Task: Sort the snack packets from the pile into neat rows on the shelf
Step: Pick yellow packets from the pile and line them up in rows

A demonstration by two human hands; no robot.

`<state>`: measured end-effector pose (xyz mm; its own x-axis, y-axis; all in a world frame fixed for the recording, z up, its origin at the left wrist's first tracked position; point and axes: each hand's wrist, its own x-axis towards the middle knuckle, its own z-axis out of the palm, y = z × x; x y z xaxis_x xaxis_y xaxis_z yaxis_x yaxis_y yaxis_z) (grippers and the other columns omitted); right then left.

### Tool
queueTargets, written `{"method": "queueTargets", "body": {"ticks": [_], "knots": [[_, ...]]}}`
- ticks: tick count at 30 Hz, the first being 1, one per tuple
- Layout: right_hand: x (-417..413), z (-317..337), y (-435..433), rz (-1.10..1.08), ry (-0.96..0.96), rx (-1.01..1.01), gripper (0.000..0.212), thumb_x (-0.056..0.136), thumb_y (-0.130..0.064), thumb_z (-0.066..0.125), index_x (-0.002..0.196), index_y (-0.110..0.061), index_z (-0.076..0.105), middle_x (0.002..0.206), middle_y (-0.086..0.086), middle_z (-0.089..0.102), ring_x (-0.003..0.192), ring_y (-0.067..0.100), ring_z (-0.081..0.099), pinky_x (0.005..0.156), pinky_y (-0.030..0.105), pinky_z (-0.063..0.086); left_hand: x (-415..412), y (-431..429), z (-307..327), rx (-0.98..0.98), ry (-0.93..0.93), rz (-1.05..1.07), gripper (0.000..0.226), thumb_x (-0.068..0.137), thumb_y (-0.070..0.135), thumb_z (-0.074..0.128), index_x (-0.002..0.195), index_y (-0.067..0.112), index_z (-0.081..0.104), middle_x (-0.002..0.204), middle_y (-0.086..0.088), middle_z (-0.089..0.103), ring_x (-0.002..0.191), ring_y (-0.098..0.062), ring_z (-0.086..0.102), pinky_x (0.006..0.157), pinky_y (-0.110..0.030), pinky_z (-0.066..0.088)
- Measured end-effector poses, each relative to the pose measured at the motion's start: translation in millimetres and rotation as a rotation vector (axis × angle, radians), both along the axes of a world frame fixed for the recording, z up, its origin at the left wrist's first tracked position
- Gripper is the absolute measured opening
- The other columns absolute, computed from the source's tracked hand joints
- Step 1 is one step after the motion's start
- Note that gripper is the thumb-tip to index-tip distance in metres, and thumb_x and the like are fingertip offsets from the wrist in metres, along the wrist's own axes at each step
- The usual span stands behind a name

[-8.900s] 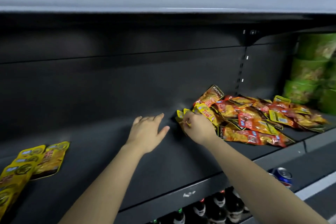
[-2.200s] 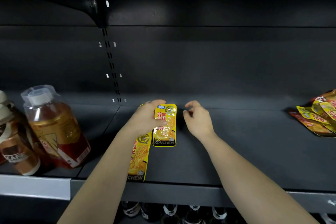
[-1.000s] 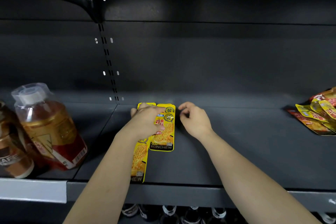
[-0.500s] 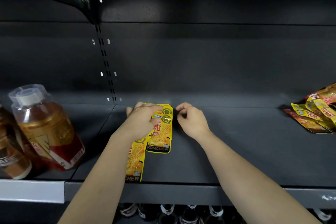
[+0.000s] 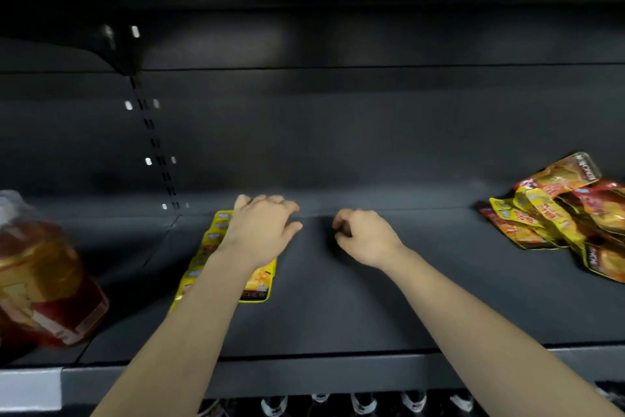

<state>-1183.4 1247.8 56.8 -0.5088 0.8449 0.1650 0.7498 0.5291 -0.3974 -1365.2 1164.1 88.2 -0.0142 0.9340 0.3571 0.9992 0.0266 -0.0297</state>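
A row of yellow snack packets (image 5: 203, 257) lies overlapped on the dark shelf (image 5: 338, 308), running from the back toward the front edge. My left hand (image 5: 262, 230) rests flat on top of that row with fingers spread, covering the rear packets. My right hand (image 5: 363, 235) hovers just to the right with fingers loosely curled and nothing in it. The mixed pile of red and yellow packets (image 5: 561, 213) sits at the far right of the shelf, partly cut off by the frame edge.
Bottles of amber drink (image 5: 40, 274) stand on the shelf section at left, beyond a seam. A slotted upright (image 5: 159, 146) runs up the back panel. Dark bottles (image 5: 338, 404) show on the level below the front lip.
The view has swung a little to the right, bringing more of the pile in. My left hand flattened onto the yellow row, and the right hand drew slightly away from it.
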Motion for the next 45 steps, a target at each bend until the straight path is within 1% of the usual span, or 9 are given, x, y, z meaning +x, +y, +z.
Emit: {"method": "queueTargets", "body": {"ticks": [4,10,13,20,25,29,36,40,45], "knots": [[49.3,5.0,8.5,-0.044,-0.026,0.075,0.026,0.090,-0.020,0.054,0.116,-0.020,0.058,0.107,0.004,0.059,0.102,0.025,0.055,0.080,0.032,0.048,45.0,23.8,5.3,-0.012,0.009,0.004,0.036,0.095,0.042,0.047,0.129,0.031,0.051,0.125,0.006,0.057,0.119,-0.018,0.053,0.096,-0.035,0.033],[131.1,8.9,22.2,-0.125,-0.006,0.164,0.031,0.087,-0.022,0.055,0.118,-0.021,0.056,0.116,0.003,0.058,0.107,0.026,0.055,0.082,0.035,0.051,129.7,63.0,2.8,-0.050,-0.054,-0.129,0.036,0.094,0.040,0.050,0.129,0.029,0.052,0.124,0.005,0.058,0.115,-0.019,0.055,0.096,-0.037,0.033],[169.7,8.0,29.0,-0.153,0.022,0.214,0.028,0.085,-0.022,0.056,0.112,-0.020,0.058,0.112,0.004,0.060,0.105,0.027,0.056,0.082,0.038,0.051,172.4,80.5,1.2,-0.071,-0.071,-0.187,0.036,0.094,0.039,0.050,0.129,0.028,0.053,0.124,0.006,0.058,0.115,-0.018,0.056,0.098,-0.037,0.032],[247.7,10.3,48.7,-0.213,0.045,0.347,0.024,0.085,-0.020,0.057,0.109,-0.016,0.061,0.102,0.003,0.060,0.101,0.025,0.055,0.075,0.034,0.048,249.1,110.5,-0.4,-0.090,-0.060,-0.230,0.036,0.094,0.039,0.051,0.128,0.028,0.053,0.124,0.005,0.058,0.114,-0.018,0.055,0.098,-0.036,0.031],[291.7,11.2,64.0,-0.258,0.056,0.409,0.022,0.086,-0.019,0.057,0.108,-0.017,0.063,0.103,0.002,0.061,0.100,0.026,0.055,0.071,0.030,0.043,290.4,130.0,0.6,-0.116,-0.126,-0.218,0.034,0.093,0.039,0.053,0.125,0.028,0.055,0.123,0.003,0.058,0.116,-0.020,0.053,0.096,-0.038,0.032],[316.5,10.9,76.2,-0.278,0.087,0.401,0.020,0.086,-0.017,0.059,0.104,-0.014,0.065,0.097,0.004,0.061,0.096,0.027,0.055,0.066,0.028,0.039,325.4,144.9,4.4,-0.097,-0.167,-0.210,0.031,0.092,0.036,0.053,0.121,0.027,0.059,0.118,0.002,0.061,0.112,-0.022,0.055,0.093,-0.037,0.034],[337.5,8.7,91.0,-0.275,0.091,0.437,0.018,0.082,-0.014,0.060,0.099,-0.012,0.067,0.093,0.007,0.064,0.090,0.030,0.055,0.071,0.034,0.044,355.5,165.9,-4.5,-0.072,-0.229,-0.136,0.028,0.093,0.037,0.054,0.119,0.027,0.060,0.118,0.002,0.060,0.110,-0.022,0.057,0.095,-0.038,0.034],[339.3,0.0,91.1,-0.275,0.164,0.395,0.017,0.082,-0.015,0.061,0.098,-0.015,0.066,0.092,0.003,0.063,0.089,0.028,0.055,0.075,0.037,0.047,357.3,167.7,-18.6,-0.019,-0.244,-0.100,0.025,0.094,0.039,0.052,0.114,0.028,0.062,0.114,0.004,0.058,0.105,-0.021,0.058,0.095,-0.038,0.034],[342.9,-4.6,94.5,-0.295,0.264,0.352,0.016,0.082,-0.016,0.060,0.097,-0.017,0.066,0.092,0.000,0.063,0.091,0.023,0.055,0.074,0.030,0.044,349.9,170.7,-21.2,0.060,-0.303,-0.040,0.027,0.094,0.043,0.051,0.112,0.025,0.061,0.114,0.001,0.057,0.102,-0.023,0.059,0.092,-0.037,0.036]]}}
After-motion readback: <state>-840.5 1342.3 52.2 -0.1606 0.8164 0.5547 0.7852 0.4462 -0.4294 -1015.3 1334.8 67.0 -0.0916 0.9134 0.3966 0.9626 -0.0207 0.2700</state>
